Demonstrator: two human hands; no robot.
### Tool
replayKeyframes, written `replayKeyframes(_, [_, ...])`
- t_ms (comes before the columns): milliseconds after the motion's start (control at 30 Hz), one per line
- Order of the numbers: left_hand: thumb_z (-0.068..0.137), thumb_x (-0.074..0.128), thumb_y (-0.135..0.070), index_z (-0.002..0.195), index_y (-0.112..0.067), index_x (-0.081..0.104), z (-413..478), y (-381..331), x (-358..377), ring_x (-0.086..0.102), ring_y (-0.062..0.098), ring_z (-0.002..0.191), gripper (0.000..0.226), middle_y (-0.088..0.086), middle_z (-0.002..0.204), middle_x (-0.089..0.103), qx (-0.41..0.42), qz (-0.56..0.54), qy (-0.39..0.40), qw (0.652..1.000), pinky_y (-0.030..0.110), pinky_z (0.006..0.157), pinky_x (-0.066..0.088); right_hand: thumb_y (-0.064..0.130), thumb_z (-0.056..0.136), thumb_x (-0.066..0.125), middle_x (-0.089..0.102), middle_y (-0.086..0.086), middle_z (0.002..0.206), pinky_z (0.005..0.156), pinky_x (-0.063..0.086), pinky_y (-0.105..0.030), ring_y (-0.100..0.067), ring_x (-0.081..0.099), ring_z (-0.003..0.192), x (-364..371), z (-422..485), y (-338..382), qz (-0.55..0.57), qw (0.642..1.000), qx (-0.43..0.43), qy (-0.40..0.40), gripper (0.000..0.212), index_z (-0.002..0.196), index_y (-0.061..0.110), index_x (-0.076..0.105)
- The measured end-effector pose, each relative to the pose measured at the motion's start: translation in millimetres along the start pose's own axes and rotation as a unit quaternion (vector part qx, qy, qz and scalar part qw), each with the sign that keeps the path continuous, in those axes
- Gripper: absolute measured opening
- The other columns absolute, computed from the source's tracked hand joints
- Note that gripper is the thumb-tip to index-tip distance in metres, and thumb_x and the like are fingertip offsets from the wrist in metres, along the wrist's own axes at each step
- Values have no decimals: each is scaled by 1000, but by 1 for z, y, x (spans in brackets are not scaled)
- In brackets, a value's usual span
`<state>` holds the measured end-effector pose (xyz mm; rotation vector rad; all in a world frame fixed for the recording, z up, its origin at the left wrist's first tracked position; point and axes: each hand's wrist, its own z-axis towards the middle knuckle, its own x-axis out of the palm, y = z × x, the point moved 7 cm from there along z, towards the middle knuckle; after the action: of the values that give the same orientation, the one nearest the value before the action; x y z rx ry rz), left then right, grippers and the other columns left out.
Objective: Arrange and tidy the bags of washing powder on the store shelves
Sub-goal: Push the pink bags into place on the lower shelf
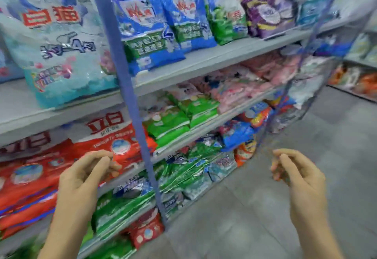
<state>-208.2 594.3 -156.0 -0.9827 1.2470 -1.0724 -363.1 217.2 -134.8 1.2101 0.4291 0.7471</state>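
Bags of washing powder (pixel 142 24) fill the store shelves (pixel 204 62); the left hand (pixel 81 177) hangs before red bags (pixel 36 179), the right hand (pixel 302 177) over the floor (pixel 265 207), each grip released, holding nothing

Loosely curled left hand (pixel 81 179) before red bags (pixel 30 189); right hand (pixel 302 177) over floor (pixel 255 218)

The light is bright, even and cool, with almost no hard shadows. Glare shines on the lower green bags (pixel 183 169). All is blurred and blocky; the blue shelf post (pixel 124 79) curves from lens distortion.
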Motion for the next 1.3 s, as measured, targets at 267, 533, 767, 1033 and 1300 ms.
replayKeyframes(267, [86,56,-29,84,-23,71,-41,-35,202,66,13,67,16,4,76,72,44,-74,79,993,19,60,53,0,94,46,58,1,56,53,46,-16,-7,48,49,-172,59,-41,-43,994,72,-66,25,80,10,64])
replayKeyframes(533, [93,52,-11,83,-19,69,-16,-60,361,64,14,66,22,3,72,71,22,-76,142,987,21,61,54,3,96,45,59,4,56,54,47,-14,-4,50,50,-288,131,-66,-61,985,85,-138,27,80,14,64])
replayKeyframes(767, [94,53,-17,81,-29,72,47,-65,477,66,11,68,26,2,75,72,13,-81,155,985,35,69,48,1,96,44,59,2,55,51,48,-14,-4,51,48,-354,220,-108,-61,976,82,-194,26,81,9,63])
replayKeyframes(1033, [94,51,-14,90,-6,66,160,-100,586,63,9,61,17,1,68,70,21,-76,140,987,17,57,51,2,96,45,60,3,56,51,48,-14,-4,52,49,-376,382,-137,-79,975,49,-200,26,81,12,63])
replayKeyframes(1300, [92,53,-19,85,-7,67,217,-117,638,63,14,63,19,9,72,68,-1,-64,79,995,20,57,51,0,95,46,61,4,54,49,47,-12,-5,51,46,-359,525,-194,-66,987,71,-131,25,80,12,63])
